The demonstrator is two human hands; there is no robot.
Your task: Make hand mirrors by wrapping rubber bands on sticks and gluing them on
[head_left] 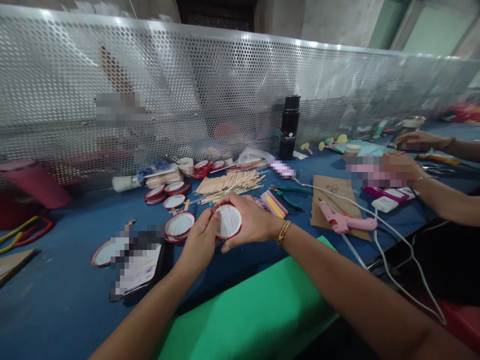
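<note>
Between my two hands is a round white disc (229, 221) with a red rim, tilted toward me. My left hand (202, 236) pinches its left edge with thumb and fingers. Around its top and right side wrap the fingers of my right hand (252, 220), the thumb below; a gold bracelet is on that wrist. Just left of my left hand, similar red-rimmed discs (180, 225) lie stacked on the blue table (71, 295). Behind my hands are a pile of wooden sticks (232, 182) and some pastel sticks (274, 204).
A black bottle (290, 127) stands by the perforated metal screen (225, 90). A pink glue gun (347, 220) rests on cardboard (318, 192), near green-handled pliers (288, 195) and a white cable. A phone (140, 267) lies left. Another person's hands (405, 167) work at right.
</note>
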